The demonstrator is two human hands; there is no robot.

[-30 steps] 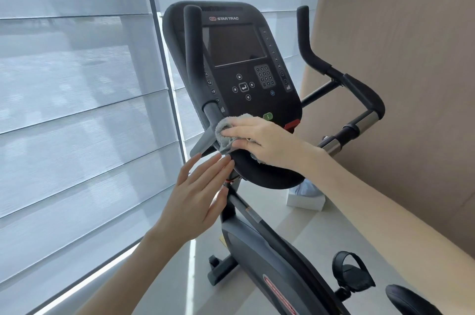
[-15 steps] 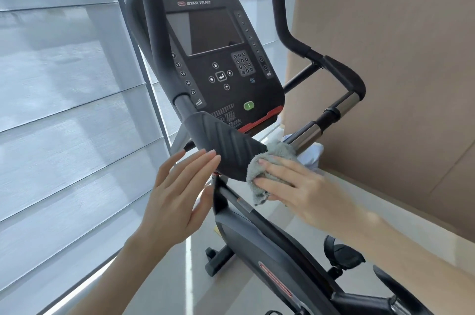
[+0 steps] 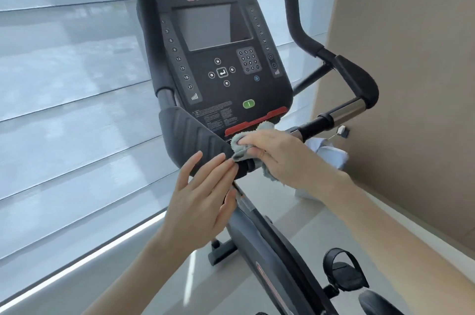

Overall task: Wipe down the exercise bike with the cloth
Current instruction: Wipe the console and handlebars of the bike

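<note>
Setting: pale floor (image 3: 159, 286), blinds (image 3: 64, 109) to your left, tan wall (image 3: 411, 57) to your right.

Exercise bike (image 3: 270, 245): black console (image 3: 221, 57) facing you, ribbed handlebar pad (image 3: 192, 134) below it.

Cloth (image 3: 240, 146): grey, bunched under your right hand (image 3: 277, 155), fingers curled over it, pressed at the pad's right end just under the console's red strip.

Left hand (image 3: 203, 201): flat, fingers together and extended, tips seemingly touching the pad's lower edge.

Change: half a second ago the cloth sat lower, right of the pad; now it is up against the console.

Clearance: open floor left of the frame; the right handlebar (image 3: 341, 111) stands near the wall.
</note>
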